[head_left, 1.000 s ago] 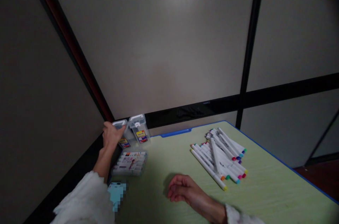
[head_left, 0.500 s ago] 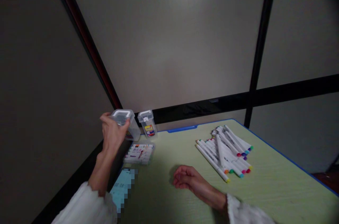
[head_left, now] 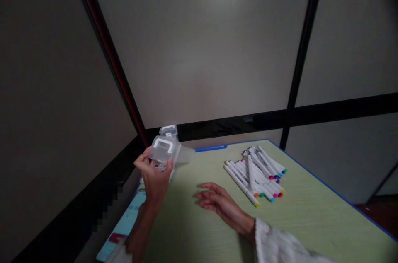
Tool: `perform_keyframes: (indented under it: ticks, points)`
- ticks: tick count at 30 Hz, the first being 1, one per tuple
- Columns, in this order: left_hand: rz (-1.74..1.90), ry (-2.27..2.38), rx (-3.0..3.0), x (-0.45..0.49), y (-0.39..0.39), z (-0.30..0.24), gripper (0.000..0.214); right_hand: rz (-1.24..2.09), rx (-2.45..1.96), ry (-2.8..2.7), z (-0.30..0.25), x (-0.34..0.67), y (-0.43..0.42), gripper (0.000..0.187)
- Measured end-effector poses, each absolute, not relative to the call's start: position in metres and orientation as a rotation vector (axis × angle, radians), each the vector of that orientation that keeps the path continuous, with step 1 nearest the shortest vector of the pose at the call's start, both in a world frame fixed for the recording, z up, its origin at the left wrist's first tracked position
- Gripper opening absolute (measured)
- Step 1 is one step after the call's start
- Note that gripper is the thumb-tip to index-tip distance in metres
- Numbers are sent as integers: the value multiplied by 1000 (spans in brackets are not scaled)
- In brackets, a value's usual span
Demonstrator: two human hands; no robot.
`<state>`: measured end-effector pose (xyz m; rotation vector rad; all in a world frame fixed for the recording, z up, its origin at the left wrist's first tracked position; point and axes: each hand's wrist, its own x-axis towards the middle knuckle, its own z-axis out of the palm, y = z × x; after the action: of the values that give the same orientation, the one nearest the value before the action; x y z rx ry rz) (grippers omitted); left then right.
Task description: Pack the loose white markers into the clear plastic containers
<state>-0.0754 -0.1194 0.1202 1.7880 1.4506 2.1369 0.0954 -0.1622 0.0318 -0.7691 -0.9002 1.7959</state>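
My left hand (head_left: pixel 157 178) grips a clear plastic storage box (head_left: pixel 164 152) with a white handle on its lid. The box is tilted and held above the far left of the table, its lid facing me. My right hand (head_left: pixel 219 203) hovers low over the middle of the table, fingers apart, holding nothing. A second clear box (head_left: pixel 168 130) stands behind the held one and is mostly hidden by it. To the right of my right hand lies a loose pile of white markers (head_left: pixel 256 174) with coloured ends.
A marker pack (head_left: pixel 171 174) lies partly hidden behind my left hand. Near the table's left edge is a phone (head_left: pixel 124 225) with a lit screen. The pale green table (head_left: pixel 298 213) has a blue rim, and a wall panel (head_left: pixel 202 68) rises behind it.
My left hand has lifted the box and brought it right and nearer, tipping it. My right hand's curled fingers have opened out. The view has shifted slightly.
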Motion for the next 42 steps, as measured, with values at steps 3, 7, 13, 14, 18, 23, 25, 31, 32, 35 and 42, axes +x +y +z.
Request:
perform_keyframes:
  ticks: [3,7,13,14,18,23,25,31,32,35,42]
  points:
    - [2100,1415,1736,-61,-125,96,47,1794,-746,-863,34,97,-163,42]
    - [1872,1658,1762,-52,-129,66,50,1809,-675,-822,33,99,-162,46]
    - [2025,1115,2085,-49,-130,35,51,1857,-574,-703,29,102,-157,32]
    - [2054,972,2143,-49,-131,32,52,1868,-555,-682,28,103,-156,27]
    - [2044,687,2256,-52,-134,29,60,1889,-541,-621,25,105,-153,19]
    - [1993,619,2309,-55,-136,29,64,1891,-487,-590,25,107,-151,18]
    - [1982,633,2311,-55,-135,29,62,1899,-471,-607,26,106,-151,19]
    - [1865,519,2615,-51,-135,34,62,1898,-403,-610,30,103,-152,24]
    - [1836,508,2660,-50,-135,35,62,1887,-406,-609,30,103,-152,25]
    - [1747,481,2787,-47,-137,38,67,1852,-430,-638,31,103,-152,24]
    - [1530,570,2794,-46,-142,40,80,1769,-427,-679,27,106,-147,21]
